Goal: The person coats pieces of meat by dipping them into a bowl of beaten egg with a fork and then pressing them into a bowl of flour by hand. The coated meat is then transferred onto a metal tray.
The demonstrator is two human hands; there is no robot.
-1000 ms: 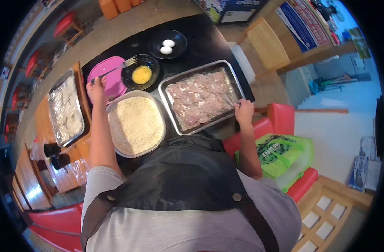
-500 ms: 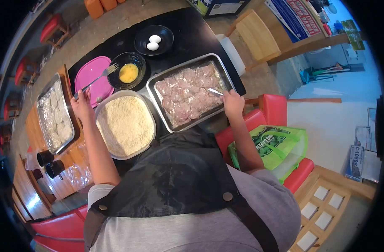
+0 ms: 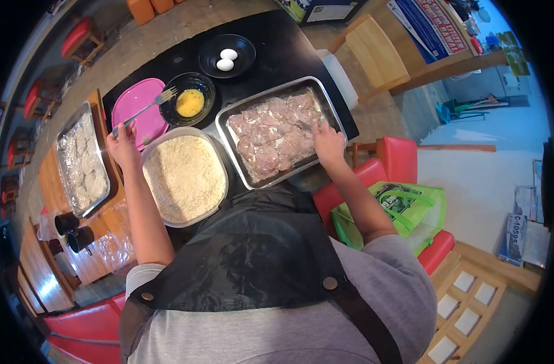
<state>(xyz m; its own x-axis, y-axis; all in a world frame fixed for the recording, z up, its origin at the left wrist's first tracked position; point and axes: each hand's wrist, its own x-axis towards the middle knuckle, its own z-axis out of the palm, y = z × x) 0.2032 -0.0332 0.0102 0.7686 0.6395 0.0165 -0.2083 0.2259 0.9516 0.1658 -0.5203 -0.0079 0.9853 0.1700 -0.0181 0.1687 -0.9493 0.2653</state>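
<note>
My left hand (image 3: pixel 124 144) is closed on the handle of a fork (image 3: pixel 144 110), whose tines hang over the left rim of a dark bowl holding beaten egg (image 3: pixel 190 104). Below that bowl is a square tub of pale crumbs (image 3: pixel 184 178). My right hand (image 3: pixel 327 143) grips a metal utensil (image 3: pixel 302 125) at the right side of a metal tray (image 3: pixel 236 168); its tip lies against the raw meat pieces (image 3: pixel 271 134), and its exact shape is unclear. A pink lid (image 3: pixel 139 109) lies left of the egg bowl.
Two white eggs (image 3: pixel 226 59) rest in a black bowl (image 3: pixel 245 51) at the back. On the wooden table at left are a tray of wrapped pale pieces (image 3: pixel 83 161) and two black cups (image 3: pixel 79 239). A green bag (image 3: pixel 404 209) sits on a red chair (image 3: pixel 400 162) at right.
My right hand has moved slightly left and down over the tray, and its utensil now points into the meat. The fork remains in my left hand near the egg bowl.
</note>
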